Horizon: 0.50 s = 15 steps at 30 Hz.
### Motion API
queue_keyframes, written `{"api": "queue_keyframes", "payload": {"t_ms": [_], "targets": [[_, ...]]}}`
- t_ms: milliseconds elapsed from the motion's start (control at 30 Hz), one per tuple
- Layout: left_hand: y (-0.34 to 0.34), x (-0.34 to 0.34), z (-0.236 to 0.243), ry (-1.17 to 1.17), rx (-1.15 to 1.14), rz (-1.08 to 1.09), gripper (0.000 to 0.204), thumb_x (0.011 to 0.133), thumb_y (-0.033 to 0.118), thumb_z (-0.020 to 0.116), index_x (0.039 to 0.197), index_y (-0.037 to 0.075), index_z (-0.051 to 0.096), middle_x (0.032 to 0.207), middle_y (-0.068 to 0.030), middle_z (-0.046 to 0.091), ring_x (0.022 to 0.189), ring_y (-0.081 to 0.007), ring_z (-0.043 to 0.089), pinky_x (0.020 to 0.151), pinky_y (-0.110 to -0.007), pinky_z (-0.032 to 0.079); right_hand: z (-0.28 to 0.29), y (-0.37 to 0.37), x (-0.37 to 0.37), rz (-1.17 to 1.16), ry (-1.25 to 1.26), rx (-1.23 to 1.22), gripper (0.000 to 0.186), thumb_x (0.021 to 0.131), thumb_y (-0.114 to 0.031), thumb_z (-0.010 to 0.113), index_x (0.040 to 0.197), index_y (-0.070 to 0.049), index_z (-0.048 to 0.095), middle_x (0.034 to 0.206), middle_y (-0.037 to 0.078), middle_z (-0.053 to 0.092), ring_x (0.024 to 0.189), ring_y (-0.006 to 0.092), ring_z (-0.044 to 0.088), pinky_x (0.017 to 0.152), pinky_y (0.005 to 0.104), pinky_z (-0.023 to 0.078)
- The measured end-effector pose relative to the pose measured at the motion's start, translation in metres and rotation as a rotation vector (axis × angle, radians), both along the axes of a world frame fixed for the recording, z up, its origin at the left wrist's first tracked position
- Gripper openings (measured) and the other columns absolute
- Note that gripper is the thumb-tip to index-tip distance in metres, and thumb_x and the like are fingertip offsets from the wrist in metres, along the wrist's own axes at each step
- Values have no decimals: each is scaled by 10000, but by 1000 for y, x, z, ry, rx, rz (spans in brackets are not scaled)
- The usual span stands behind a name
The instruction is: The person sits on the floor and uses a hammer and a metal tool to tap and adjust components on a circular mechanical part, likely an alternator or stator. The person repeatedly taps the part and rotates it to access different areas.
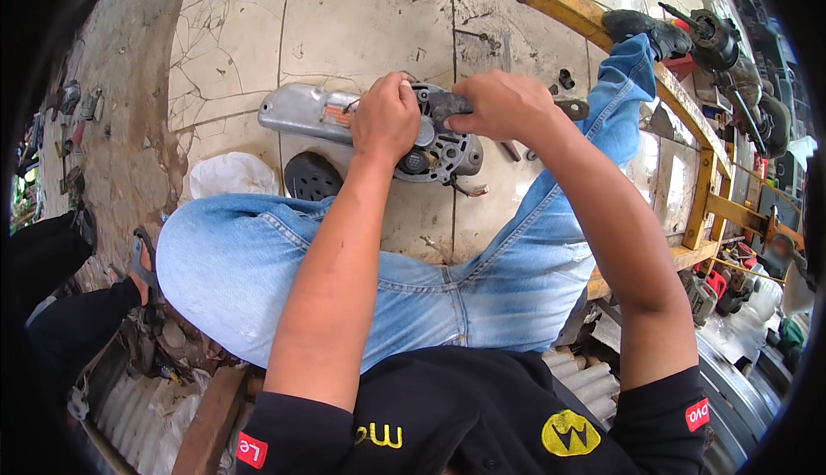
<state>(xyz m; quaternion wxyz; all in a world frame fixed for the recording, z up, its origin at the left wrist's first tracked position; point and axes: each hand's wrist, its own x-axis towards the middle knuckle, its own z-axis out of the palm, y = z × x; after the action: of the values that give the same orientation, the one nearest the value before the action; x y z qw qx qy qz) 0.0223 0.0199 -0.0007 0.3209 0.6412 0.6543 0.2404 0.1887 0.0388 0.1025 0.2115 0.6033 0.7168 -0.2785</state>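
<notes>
A long grey metal engine casing (297, 114) lies on the tiled floor between my legs, its round openwork end (447, 152) toward the right. My left hand (387, 120) is closed over the middle of the casing, fingers curled around its far edge. My right hand (506, 107) pinches a dark, grimy block-like part (449, 107) against the top of the round end. I cannot make out exactly what that part is. Short wires (473, 190) stick out at the casing's near side. A dark metal piece with a hole (573, 110) shows beyond my right wrist.
A black perforated clog (311, 176) and a crumpled white cloth or bag (231, 175) lie left of the casing. A yellow metal frame (568, 3) borders the right. Small hardware (565, 79) lies on the far tiles. Another person's foot (142, 267) is at left.
</notes>
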Motion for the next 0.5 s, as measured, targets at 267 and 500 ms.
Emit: {"api": "queue_keyframes", "payload": {"t_ms": [267,500], "targets": [[2,3,0,-5,-19,16,284,978,237,444,1065,84,667,1097,-151,688,1022,-385,631,877,-495,495,3,1,-5,45,-9,40,360,827,-426,736,1117,-213,724,1037,85,728,987,312,695,829,436,562],[1,1,-3,-36,-8,14,282,974,245,455,1060,78,666,1096,-149,687,1019,-386,631,873,-494,497,2,6,-2,96,-39,17,370,819,-427,745,1114,-204,724,1008,87,732,977,314,696,823,438,560]]}}
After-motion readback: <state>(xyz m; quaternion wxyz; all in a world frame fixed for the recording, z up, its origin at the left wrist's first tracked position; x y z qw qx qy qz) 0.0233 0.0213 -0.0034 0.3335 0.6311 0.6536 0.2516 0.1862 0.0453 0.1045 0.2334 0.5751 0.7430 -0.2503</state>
